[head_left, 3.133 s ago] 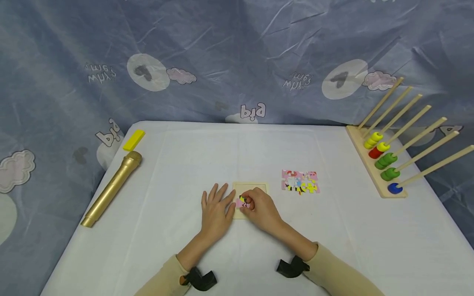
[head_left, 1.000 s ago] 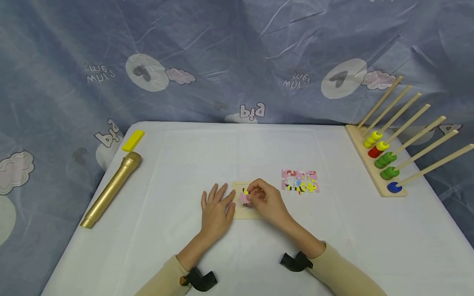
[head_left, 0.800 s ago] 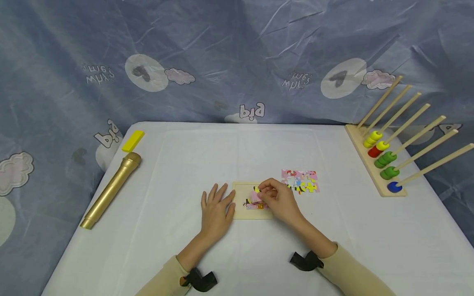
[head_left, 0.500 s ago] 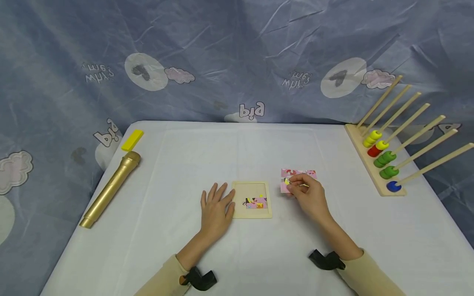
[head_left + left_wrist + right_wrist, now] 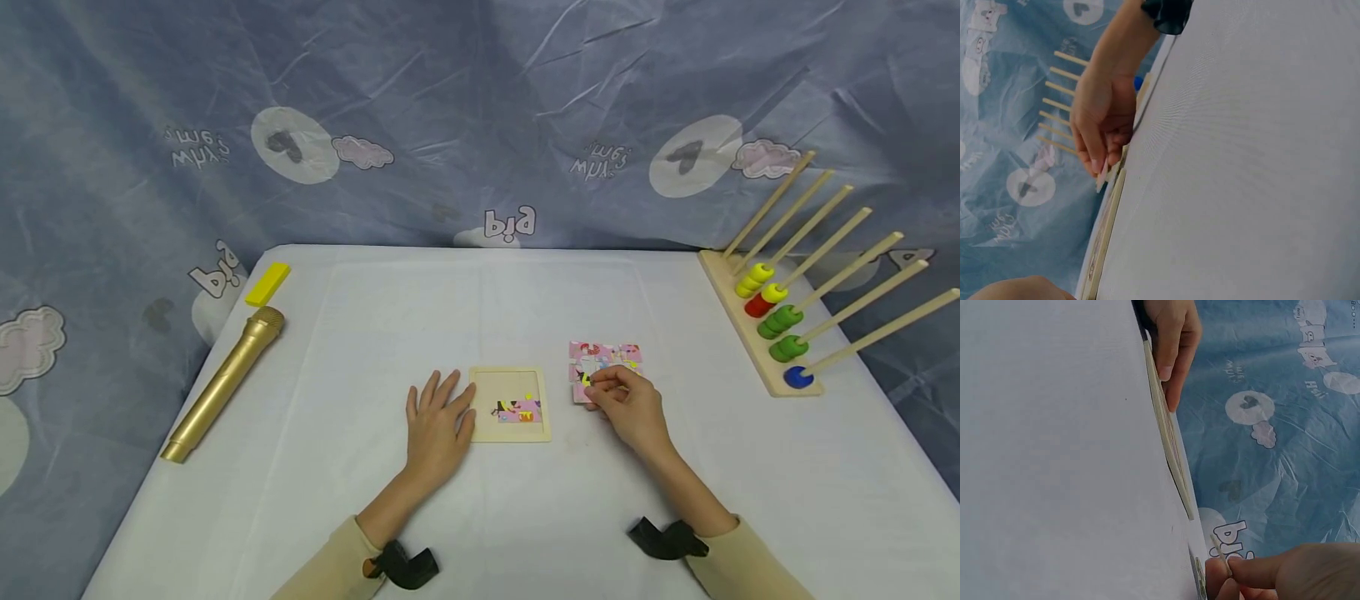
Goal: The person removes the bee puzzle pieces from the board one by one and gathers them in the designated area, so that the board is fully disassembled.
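In the head view my left hand (image 5: 437, 429) lies with spread, straight fingers against the left edge of a square wooden puzzle frame (image 5: 510, 437). A few pink and yellow jigsaw pieces (image 5: 520, 411) sit in the frame's lower right. To the right of it, my right hand (image 5: 630, 408) pinches a pink jigsaw piece (image 5: 581, 392) between thumb and fingers, at the near edge of a block of joined puzzle pieces (image 5: 587, 351) that it partly hides. The right wrist view shows the pinched piece (image 5: 1220, 555) edge-on, raised off the table.
A gold microphone (image 5: 225, 383) and a yellow block (image 5: 267, 284) lie at the table's left side. On the right stands a wooden abacus rack (image 5: 776, 367) with slanting pegs and several coloured beads. A grey-blue patterned curtain (image 5: 420, 108) hangs behind the white table.
My right hand has lifted the jigsaw piece out of the frame and carried it right to the joined pieces, then slightly nearer. The left hand has stayed at the frame.
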`<state>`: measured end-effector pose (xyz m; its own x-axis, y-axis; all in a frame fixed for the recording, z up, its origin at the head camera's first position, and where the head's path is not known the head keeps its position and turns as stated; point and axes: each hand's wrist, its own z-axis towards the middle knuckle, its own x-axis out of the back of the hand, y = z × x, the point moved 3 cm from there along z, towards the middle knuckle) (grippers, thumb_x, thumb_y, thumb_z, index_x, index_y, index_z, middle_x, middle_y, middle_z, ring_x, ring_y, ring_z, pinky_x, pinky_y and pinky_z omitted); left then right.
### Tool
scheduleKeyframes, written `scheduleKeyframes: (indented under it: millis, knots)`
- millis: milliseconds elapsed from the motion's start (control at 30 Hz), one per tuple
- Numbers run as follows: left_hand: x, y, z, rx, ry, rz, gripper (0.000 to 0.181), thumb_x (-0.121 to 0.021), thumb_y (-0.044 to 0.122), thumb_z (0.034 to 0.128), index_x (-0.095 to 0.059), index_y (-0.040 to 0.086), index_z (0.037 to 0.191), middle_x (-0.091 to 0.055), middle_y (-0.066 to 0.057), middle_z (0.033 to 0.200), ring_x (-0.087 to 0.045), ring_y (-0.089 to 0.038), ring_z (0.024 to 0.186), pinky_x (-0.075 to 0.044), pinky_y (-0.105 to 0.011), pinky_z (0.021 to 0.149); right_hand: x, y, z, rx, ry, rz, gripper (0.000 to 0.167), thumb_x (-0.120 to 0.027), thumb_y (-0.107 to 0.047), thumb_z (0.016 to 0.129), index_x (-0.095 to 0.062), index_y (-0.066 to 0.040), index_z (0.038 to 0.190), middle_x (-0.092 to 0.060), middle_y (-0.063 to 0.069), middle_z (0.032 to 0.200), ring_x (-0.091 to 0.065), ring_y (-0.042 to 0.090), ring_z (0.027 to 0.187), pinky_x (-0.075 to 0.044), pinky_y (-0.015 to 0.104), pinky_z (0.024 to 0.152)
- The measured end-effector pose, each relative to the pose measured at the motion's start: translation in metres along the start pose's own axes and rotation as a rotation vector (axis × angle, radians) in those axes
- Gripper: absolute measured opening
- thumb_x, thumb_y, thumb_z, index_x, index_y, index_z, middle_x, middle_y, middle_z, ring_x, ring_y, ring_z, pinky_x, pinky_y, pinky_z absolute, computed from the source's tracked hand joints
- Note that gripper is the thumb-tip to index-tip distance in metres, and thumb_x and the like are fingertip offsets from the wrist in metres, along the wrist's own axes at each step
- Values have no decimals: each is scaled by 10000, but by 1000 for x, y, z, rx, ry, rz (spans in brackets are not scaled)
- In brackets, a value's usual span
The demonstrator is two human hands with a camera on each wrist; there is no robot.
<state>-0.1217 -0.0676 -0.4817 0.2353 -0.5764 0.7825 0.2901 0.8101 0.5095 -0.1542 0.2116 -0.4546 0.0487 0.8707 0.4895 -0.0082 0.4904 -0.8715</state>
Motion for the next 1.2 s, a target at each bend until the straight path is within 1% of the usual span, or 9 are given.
scheduleKeyframes:
  millis: [100,300,467,533,633,833,1200]
  knots:
    - [0,0,0,0,-1,0,347,-663,152,889,-690,111,1233,-547,-132,1419,-376,-391,1393,-193,-671,1087,-3,0,-2,19,6,-26,153,-721,-34,854,-667,9,991,-663,146,854,-700,101,620,-533,197,541]
    - [0,0,0,-6,7,7,346,-671,162,887,-692,110,1228,-548,-141,1414,-378,-401,1390,-190,-674,1088,-7,-1,-4,60,43,-121,139,-744,-33,827,-673,7,939,-671,122,810,-649,103,593,-528,173,565]
    - [1,1,0,-4,1,-2,345,-668,156,888,-691,103,1229,-546,-147,1416,-374,-405,1393,-181,-677,1093,-9,-2,-5,97,90,-227,126,-763,-44,805,-677,-12,892,-678,88,777,-578,88,614,-477,151,576]
    - [1,1,0,0,-3,-10,343,-662,153,893,-689,97,1230,-544,-149,1417,-370,-405,1395,-174,-679,1097,-10,-3,-5,113,104,-247,125,-764,-29,794,-674,-8,879,-670,85,768,-559,97,636,-459,148,581]
    - [2,2,0,2,-4,-18,340,-657,150,896,-690,89,1228,-545,-152,1416,-371,-407,1396,-169,-682,1099,-11,-3,-5,134,117,-257,124,-765,-9,781,-668,3,858,-656,89,750,-545,112,647,-448,144,580]
    - [1,1,0,-3,3,-15,336,-655,137,891,-693,88,1221,-552,-149,1409,-384,-409,1385,-190,-687,1085,-11,-2,-5,163,129,-272,110,-752,15,768,-654,-2,815,-633,84,716,-519,107,618,-433,156,563]
    - [1,2,0,-10,10,-20,338,-662,140,890,-692,85,1223,-550,-156,1408,-380,-415,1387,-185,-689,1086,-11,-1,-4,147,114,-294,94,-738,7,786,-658,-9,832,-634,79,730,-526,133,640,-429,171,575]
